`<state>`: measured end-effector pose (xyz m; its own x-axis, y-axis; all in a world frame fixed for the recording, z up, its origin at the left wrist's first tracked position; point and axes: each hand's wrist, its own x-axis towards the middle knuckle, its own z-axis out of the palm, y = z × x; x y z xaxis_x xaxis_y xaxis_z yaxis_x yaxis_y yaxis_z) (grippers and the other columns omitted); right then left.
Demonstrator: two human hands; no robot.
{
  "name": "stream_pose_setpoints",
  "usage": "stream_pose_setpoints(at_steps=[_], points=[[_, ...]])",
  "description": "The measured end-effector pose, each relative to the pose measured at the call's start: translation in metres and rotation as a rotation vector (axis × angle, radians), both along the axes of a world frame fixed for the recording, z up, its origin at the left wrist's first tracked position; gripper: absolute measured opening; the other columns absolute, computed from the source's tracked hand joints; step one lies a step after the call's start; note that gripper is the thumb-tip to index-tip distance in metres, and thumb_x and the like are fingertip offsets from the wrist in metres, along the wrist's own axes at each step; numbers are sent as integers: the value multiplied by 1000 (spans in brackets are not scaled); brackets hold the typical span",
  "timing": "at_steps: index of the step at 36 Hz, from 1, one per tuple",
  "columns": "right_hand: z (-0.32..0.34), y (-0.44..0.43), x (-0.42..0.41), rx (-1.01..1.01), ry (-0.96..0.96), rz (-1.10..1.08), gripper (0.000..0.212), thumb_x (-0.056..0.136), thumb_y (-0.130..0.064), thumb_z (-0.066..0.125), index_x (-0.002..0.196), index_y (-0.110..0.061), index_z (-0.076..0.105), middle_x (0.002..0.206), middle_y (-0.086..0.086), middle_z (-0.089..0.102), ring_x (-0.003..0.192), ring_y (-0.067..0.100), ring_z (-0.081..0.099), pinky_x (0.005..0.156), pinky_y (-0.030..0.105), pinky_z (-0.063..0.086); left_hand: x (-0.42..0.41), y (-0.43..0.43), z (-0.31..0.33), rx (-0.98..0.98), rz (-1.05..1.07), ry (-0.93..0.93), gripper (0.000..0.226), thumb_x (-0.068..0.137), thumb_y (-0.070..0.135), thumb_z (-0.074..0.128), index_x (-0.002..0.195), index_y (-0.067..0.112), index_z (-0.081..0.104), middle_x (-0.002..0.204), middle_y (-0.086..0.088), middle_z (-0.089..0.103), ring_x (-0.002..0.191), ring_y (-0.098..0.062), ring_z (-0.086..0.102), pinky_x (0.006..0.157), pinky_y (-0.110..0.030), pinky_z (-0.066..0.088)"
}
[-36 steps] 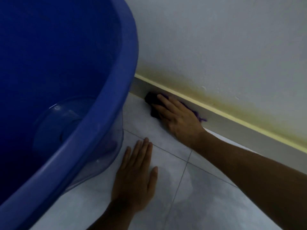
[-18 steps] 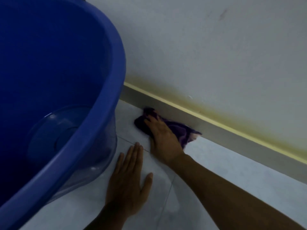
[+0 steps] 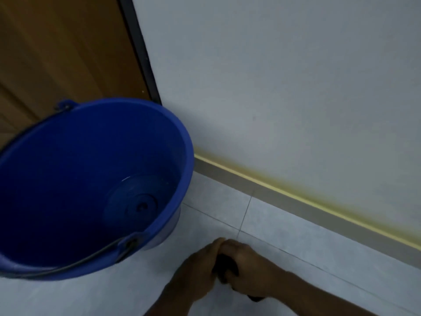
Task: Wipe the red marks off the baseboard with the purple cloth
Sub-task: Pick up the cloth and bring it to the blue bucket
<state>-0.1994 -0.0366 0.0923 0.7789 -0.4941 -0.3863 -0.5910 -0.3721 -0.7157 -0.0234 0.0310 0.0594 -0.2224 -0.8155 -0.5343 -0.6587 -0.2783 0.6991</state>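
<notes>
The purple cloth (image 3: pixel 224 266) is bunched up dark between my two hands, low in the view over the floor tiles. My left hand (image 3: pixel 197 270) and my right hand (image 3: pixel 247 263) both close around it, fingertips meeting at the top. Only small dark parts of the cloth show between the hands and under the right wrist. The grey baseboard (image 3: pixel 284 199) runs along the foot of the white wall, with a yellowish strip along its top edge. I see no red marks on it from here. Both hands are well away from the baseboard.
A large blue bucket (image 3: pixel 186 156) with a dark handle stands to the left of my hands, close to the wall, with a little water inside. A brown door (image 3: pixel 63 53) with a dark frame is behind it. Pale tiled floor (image 3: pixel 284 236) stretches to the right.
My right hand pulled the cloth off the baseboard and back toward me. My left hand lifted from the floor and joined it on the cloth. The view drew back and up.
</notes>
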Motion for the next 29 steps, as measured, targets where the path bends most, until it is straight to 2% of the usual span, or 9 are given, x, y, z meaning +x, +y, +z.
stream_pose_setpoints(at_steps=[3, 7, 9, 11, 15, 20, 24, 27, 29], points=[[39, -9, -14, -25, 34, -3, 63, 77, -23, 76, 126, -40, 41, 117, -8, 41, 97, 0, 48, 83, 9, 42, -9, -13, 53, -19, -92, -86, 71, 95, 51, 36, 160, 37, 12, 154, -7, 50, 134, -18, 54, 116, -38, 42], [99, -23, -25, -236, 237, -18, 58, 79, -24, 78, 125, -24, 42, 109, -5, 52, 85, 11, 54, 60, 15, 38, -20, -26, 107, -80, -123, -203, 50, 103, 15, 51, 151, 19, 38, 136, -13, 60, 119, -32, 62, 104, -44, 51], [134, -30, -20, -435, 330, -31, 40, 80, -27, 73, 114, -25, 51, 106, -4, 63, 88, 15, 61, 62, 24, 38, -22, -37, 134, -143, -133, -273, 31, 100, 5, 52, 130, 12, 54, 120, -15, 64, 106, -35, 65, 94, -45, 54], [165, -39, -13, -595, 348, -84, 33, 81, -27, 68, 111, -26, 56, 106, -4, 67, 93, 19, 65, 64, 26, 40, -22, -56, 170, -184, -113, -345, 30, 98, 1, 53, 126, 13, 55, 117, -13, 63, 102, -33, 64, 92, -44, 54], [220, -62, 3, -670, 81, -303, 35, 80, -18, 67, 114, -24, 59, 103, 0, 66, 88, 24, 65, 68, 34, 52, 3, -105, 248, -357, -101, -383, 24, 98, 4, 54, 118, 18, 54, 88, 4, 53, 87, -25, 57, 94, -45, 53], [263, -73, 42, -752, -315, -365, 52, 80, 1, 64, 128, -15, 58, 111, 7, 63, 92, 22, 60, 77, 38, 51, 54, -116, 333, -556, -121, -504, 62, 100, -4, 46, 158, 15, 32, 143, -15, 52, 129, -32, 52, 108, -39, 40], [243, -60, 68, -604, -424, -200, 66, 77, 8, 59, 141, -8, 51, 122, 5, 60, 105, 16, 55, 94, 27, 46, 88, -84, 330, -472, -82, -472, 56, 100, 3, 47, 152, 20, 40, 140, -11, 56, 123, -32, 56, 106, -44, 45], [210, -37, 72, -307, -363, 10, 70, 80, -5, 63, 147, -8, 44, 137, 9, 55, 119, 15, 53, 101, 8, 38, 103, -53, 297, -297, -128, -487, 60, 100, 16, 49, 157, 24, 33, 148, -10, 54, 128, -33, 54, 110, -42, 42], [189, -19, 69, -160, -300, -3, 82, 85, -26, 66, 158, -15, 29, 163, 1, 28, 145, 8, 31, 111, 3, 19, 114, -39, 270, -174, -133, -524, 65, 103, 31, 44, 163, 28, 20, 160, -7, 43, 137, -31, 47, 117, -44, 36]])
